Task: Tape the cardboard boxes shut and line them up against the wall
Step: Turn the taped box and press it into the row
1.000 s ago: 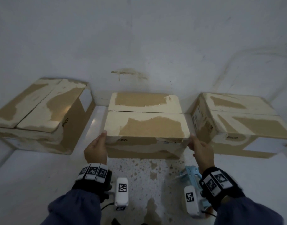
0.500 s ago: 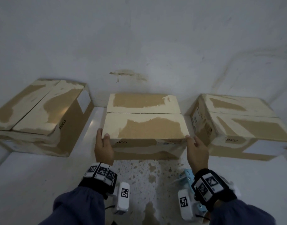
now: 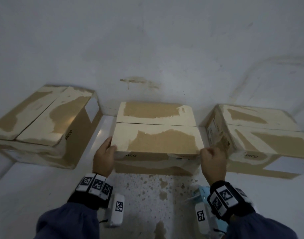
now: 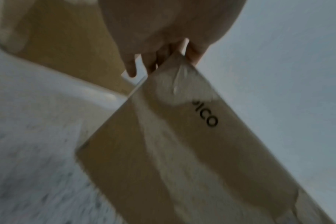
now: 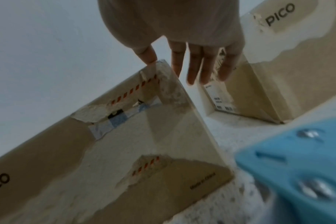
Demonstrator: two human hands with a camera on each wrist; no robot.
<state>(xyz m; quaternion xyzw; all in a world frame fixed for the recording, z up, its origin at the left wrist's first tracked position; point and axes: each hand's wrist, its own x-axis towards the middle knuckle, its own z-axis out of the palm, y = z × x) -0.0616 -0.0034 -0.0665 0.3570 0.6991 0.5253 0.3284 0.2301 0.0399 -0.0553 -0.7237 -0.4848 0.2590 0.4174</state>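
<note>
Three worn cardboard boxes stand along the white wall (image 3: 147, 49). The middle box (image 3: 158, 140) has its flaps down, with a seam across the top. My left hand (image 3: 110, 146) grips its front left corner, thumb on the top and fingers (image 4: 130, 71) down the side. My right hand (image 3: 208, 152) is at the front right corner: the thumb tip (image 5: 148, 59) touches the top edge and the straight fingers (image 5: 194, 69) hang beside the box's right face. A blue tape dispenser (image 3: 202, 192) lies on the floor under my right wrist.
The left box (image 3: 44, 121) sits turned at an angle with a gap to the middle one. The right box (image 3: 261, 135) stands close to the middle box's right side, label facing it. The speckled floor (image 3: 147, 195) lies in front.
Both hands slid up from the middle box's sides to its front top corners, and the left thumb now lies on the lid. The boxes stay about where they were.
</note>
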